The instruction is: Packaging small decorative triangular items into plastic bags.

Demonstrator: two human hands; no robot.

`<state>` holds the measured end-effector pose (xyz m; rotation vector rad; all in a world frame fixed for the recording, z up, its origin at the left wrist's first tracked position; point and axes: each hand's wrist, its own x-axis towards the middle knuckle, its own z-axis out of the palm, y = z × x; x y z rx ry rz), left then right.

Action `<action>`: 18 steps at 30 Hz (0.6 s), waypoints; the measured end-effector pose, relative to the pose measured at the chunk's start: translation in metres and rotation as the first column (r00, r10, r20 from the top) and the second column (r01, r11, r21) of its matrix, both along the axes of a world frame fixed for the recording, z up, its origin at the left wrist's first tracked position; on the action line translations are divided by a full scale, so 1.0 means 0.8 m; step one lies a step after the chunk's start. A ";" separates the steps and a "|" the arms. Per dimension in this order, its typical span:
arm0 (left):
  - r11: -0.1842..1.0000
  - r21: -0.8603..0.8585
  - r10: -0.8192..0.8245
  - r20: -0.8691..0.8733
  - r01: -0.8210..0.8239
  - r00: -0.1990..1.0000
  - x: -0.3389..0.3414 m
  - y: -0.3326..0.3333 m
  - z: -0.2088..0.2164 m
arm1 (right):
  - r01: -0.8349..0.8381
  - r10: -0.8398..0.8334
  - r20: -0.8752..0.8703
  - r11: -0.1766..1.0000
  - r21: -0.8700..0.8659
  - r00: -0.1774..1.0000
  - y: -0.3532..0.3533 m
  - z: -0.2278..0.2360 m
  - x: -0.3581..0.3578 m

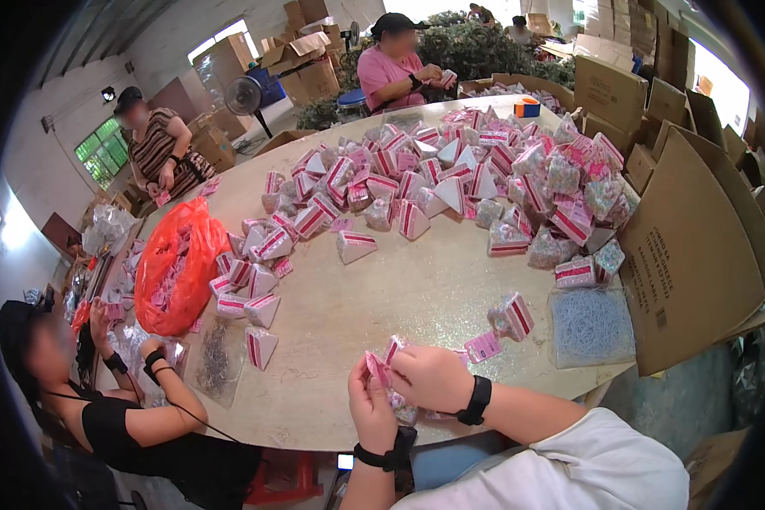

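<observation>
At the near edge of the table, my left hand (371,408) is closed, pinching a small pink card (376,369). My right hand (433,376) is up against it, fingers bent inward; what they grip is hidden. Part of a pink-and-white piece shows just behind my right hand, and a glittery piece (406,414) lies below. Right of my hands is a cake-slice-shaped ornament (512,317) with a pink stripe, and a pink tag (483,346) beside it. A clear tray (592,327) of pale blue strings sits farther right.
A large pile of cake-slice ornaments (412,219) covers the table's far side. An orange-red bag (176,293) and a tray of dark thin pieces (218,361) are on the left. Cardboard (697,246) stands at the right edge. Co-workers (136,374) are around the table.
</observation>
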<state>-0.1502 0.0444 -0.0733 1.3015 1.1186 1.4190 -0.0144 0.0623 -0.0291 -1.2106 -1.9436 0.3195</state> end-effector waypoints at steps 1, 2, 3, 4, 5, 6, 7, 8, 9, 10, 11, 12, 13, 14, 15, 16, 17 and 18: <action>1.000 -0.003 -0.023 0.009 0.023 1.000 0.002 0.001 0.003 | -0.036 0.035 0.016 0.999 0.018 0.999 -0.002 0.002 -0.002; 1.000 -0.016 -0.026 0.029 0.026 0.999 0.002 0.002 0.004 | -0.048 0.048 0.031 0.999 -0.002 0.998 -0.002 0.001 -0.003; 0.999 -0.029 -0.028 0.050 0.030 0.998 0.003 0.003 0.004 | -0.060 0.061 0.045 0.998 -0.021 0.997 -0.003 0.000 -0.004; 0.999 -0.040 -0.032 0.071 0.034 0.997 0.003 0.004 0.003 | -0.071 0.073 0.060 0.997 -0.039 0.996 -0.003 0.000 -0.004; 0.994 -0.083 -0.056 0.172 0.072 0.984 0.001 0.004 0.003 | -0.098 0.099 0.044 0.995 -0.022 0.994 -0.002 0.000 -0.003; 0.986 -0.122 -0.076 0.271 0.113 0.959 -0.004 0.005 0.001 | -0.125 0.125 0.029 0.992 -0.005 0.992 -0.002 0.000 -0.002; 0.975 -0.156 -0.090 0.369 0.157 0.925 -0.008 0.005 -0.002 | -0.152 0.152 0.015 0.988 0.012 0.988 -0.002 -0.001 -0.001; 0.979 -0.135 -0.099 0.338 0.153 0.936 -0.010 0.006 -0.006 | -0.173 0.173 -0.037 0.985 0.001 0.984 -0.003 -0.002 -0.001; 0.982 -0.114 -0.108 0.306 0.149 0.946 -0.013 0.007 -0.012 | -0.194 0.192 -0.090 0.981 -0.009 0.977 -0.005 -0.003 -0.001; 0.985 -0.093 -0.115 0.272 0.145 0.955 -0.014 0.007 -0.014 | -0.216 0.211 -0.145 0.976 -0.018 0.967 -0.006 -0.005 -0.001; 0.984 -0.090 -0.125 0.254 0.153 0.959 -0.014 0.006 -0.014 | -0.214 0.205 -0.158 0.976 -0.037 0.966 -0.005 -0.008 0.000; 0.983 -0.087 -0.136 0.236 0.161 0.962 -0.014 0.005 -0.011 | -0.212 0.199 -0.172 0.976 -0.057 0.965 -0.003 -0.012 0.002; 0.983 -0.085 -0.143 0.217 0.165 0.965 -0.015 0.003 -0.009 | -0.213 0.196 -0.186 0.974 -0.077 0.963 -0.002 -0.014 0.003; 0.980 -0.089 -0.160 0.188 0.179 0.969 -0.014 0.001 -0.008 | -0.187 0.173 -0.162 0.979 -0.075 0.971 -0.002 -0.012 0.004; 0.977 -0.094 -0.177 0.159 0.193 0.971 -0.013 -0.001 -0.008 | -0.161 0.150 -0.138 0.984 -0.073 0.979 -0.002 -0.008 0.005; 0.973 -0.097 -0.195 0.129 0.208 0.972 -0.013 -0.003 -0.006 | -0.134 0.126 -0.115 0.989 -0.067 0.985 -0.001 -0.004 0.007; 0.972 -0.103 -0.195 0.136 0.210 0.971 -0.013 -0.004 -0.004 | -0.135 0.129 -0.102 0.990 -0.051 0.986 0.000 -0.001 0.007; 0.971 -0.109 -0.195 0.143 0.211 0.970 -0.013 -0.005 0.000 | -0.136 0.133 -0.089 0.990 -0.035 0.987 0.000 0.001 0.008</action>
